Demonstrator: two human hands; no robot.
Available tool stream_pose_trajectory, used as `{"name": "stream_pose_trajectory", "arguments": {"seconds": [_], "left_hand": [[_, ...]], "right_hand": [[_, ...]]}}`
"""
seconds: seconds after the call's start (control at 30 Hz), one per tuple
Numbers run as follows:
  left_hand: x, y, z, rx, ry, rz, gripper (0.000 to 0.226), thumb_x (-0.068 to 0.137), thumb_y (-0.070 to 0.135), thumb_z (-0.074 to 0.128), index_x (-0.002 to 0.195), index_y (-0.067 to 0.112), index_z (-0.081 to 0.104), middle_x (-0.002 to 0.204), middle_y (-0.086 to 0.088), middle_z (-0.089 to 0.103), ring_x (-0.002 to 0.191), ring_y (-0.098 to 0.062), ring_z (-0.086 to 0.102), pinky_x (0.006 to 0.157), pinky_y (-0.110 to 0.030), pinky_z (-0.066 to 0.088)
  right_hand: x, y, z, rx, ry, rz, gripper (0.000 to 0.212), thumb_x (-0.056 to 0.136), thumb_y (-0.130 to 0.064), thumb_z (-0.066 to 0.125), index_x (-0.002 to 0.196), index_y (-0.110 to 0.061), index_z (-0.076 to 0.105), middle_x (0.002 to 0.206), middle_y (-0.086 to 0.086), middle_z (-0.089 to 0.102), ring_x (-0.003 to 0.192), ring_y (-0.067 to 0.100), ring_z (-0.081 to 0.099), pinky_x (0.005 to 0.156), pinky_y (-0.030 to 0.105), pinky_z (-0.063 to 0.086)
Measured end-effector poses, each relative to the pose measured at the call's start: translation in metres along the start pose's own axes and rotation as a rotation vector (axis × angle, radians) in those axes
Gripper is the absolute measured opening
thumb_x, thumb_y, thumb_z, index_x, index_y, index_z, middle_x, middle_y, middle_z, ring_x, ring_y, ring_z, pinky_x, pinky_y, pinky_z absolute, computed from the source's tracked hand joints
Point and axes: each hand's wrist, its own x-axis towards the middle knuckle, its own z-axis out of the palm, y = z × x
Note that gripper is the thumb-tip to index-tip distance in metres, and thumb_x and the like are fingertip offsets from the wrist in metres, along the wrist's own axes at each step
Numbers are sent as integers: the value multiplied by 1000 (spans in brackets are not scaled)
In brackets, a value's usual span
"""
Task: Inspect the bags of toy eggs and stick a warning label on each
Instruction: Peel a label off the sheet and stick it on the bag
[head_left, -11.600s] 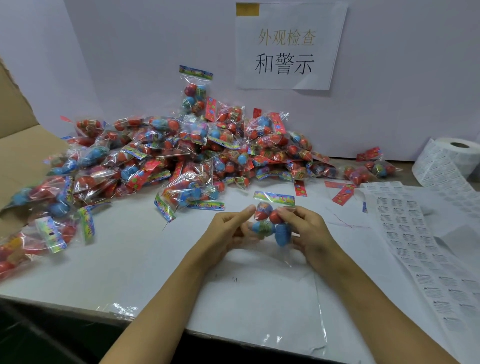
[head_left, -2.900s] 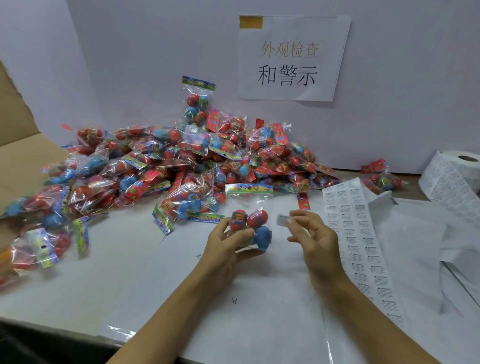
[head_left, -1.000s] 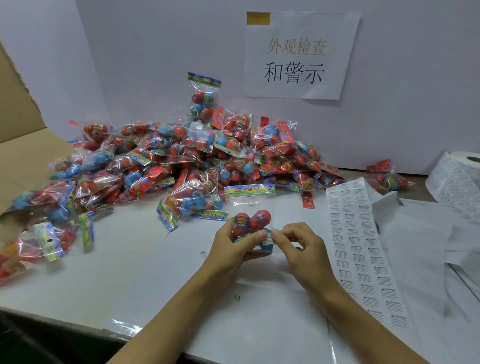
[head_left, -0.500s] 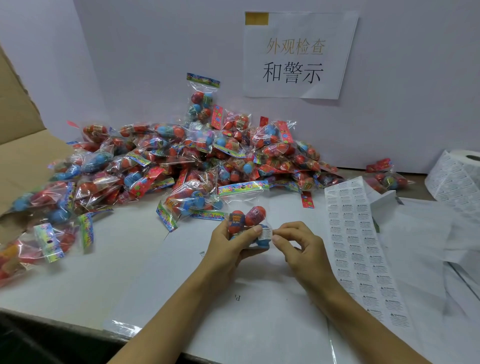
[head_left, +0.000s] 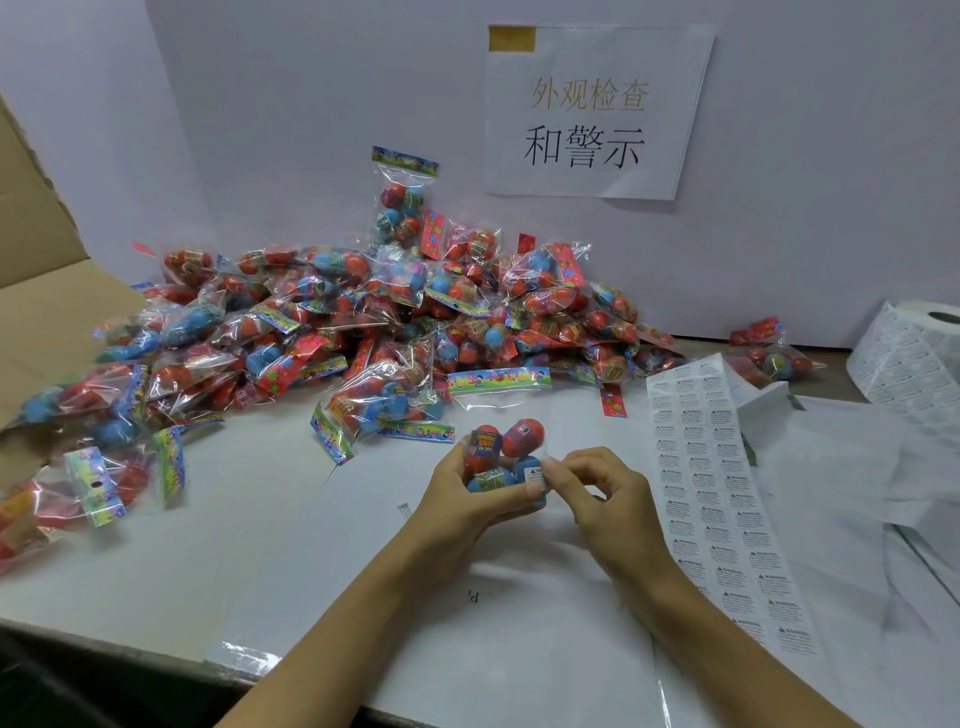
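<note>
Though partly masked by thumbs and fingers, held above the white worktop (head_left: 156, 561): one clear bag of toy eggs (head_left: 501, 457), four eggs discernible inside, two red above, two blue below, the blue pair mostly hidden. Left hand (head_left: 462, 499) curled round the bag from beneath, thumb across the front. Right hand (head_left: 608, 499) pinching the bag's right edge at a small white warning label (head_left: 535, 475) already on the plastic; print too small to read. Behind, heaped against the wall: pile of filled bags (head_left: 363, 322), too many and too tangled to count, spilling left into a cardboard box (head_left: 47, 322) cut off by the frame edge. Right of the hands: one strip of label sheet (head_left: 717, 499), three labels across. Far right, cropped: one label roll (head_left: 914, 358). On the wall: one paper sign (head_left: 592, 109).
</note>
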Motion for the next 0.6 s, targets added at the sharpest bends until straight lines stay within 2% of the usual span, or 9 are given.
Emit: {"name": "stream_pose_trajectory", "arguments": {"seconds": [0.13, 0.23, 0.3, 0.33, 0.43, 0.53, 0.6], "left_hand": [[0, 1, 1, 8, 19, -21, 61, 70, 5, 87, 124, 6, 59, 109, -18, 75, 103, -35, 74, 81, -36, 62], [-1, 2, 1, 44, -1, -26, 59, 69, 12, 92, 120, 9, 64, 110, -18, 75, 103, -33, 74, 82, -37, 61], [-3, 1, 1, 89, -54, -31, 54, 69, 19, 94, 116, 18, 69, 111, -15, 75, 104, -32, 74, 82, -38, 61], [-4, 1, 1, 120, -80, -35, 51, 70, 21, 94, 115, 21, 70, 112, -14, 74, 105, -32, 73, 83, -38, 61], [-6, -2, 3, 166, -106, -50, 49, 72, 18, 93, 115, 22, 70, 115, -16, 73, 107, -34, 72, 86, -42, 61], [-7, -4, 2, 152, -107, -82, 51, 70, 16, 93, 114, 18, 68, 115, -18, 72, 106, -39, 72, 86, -45, 61], [-6, -6, 5, 230, -124, -80, 51, 72, 15, 91, 115, 12, 64, 109, -15, 75, 102, -37, 73, 84, -44, 62]], "right_hand": [[4, 2, 0, 39, 16, 51, 24, 97, -9, 63, 74, -10, 71, 88, -2, 66, 77, 12, 61, 69, 27, 44], [4, -1, -1, 77, 1, 74, 18, 93, -35, 67, 89, -19, 73, 99, -1, 68, 84, 11, 66, 67, 24, 48], [6, -5, -6, 93, -54, 102, 30, 81, -47, 71, 102, -25, 73, 100, -5, 71, 85, 7, 68, 59, 21, 50], [8, -6, -9, 94, -88, 106, 31, 79, -45, 73, 103, -25, 73, 98, -4, 73, 83, 7, 68, 56, 20, 50], [17, -12, -23, 92, -130, 93, 13, 82, -23, 79, 94, -19, 77, 90, 1, 78, 79, 9, 70, 57, 21, 50], [28, -14, -37, 182, -7, 160, 12, 85, -15, 77, 97, -14, 76, 91, 4, 78, 84, 19, 73, 66, 33, 58], [34, -13, -45, 322, 83, 251, 13, 85, -14, 77, 97, -10, 74, 91, 8, 77, 82, 21, 74, 66, 32, 60]]}}
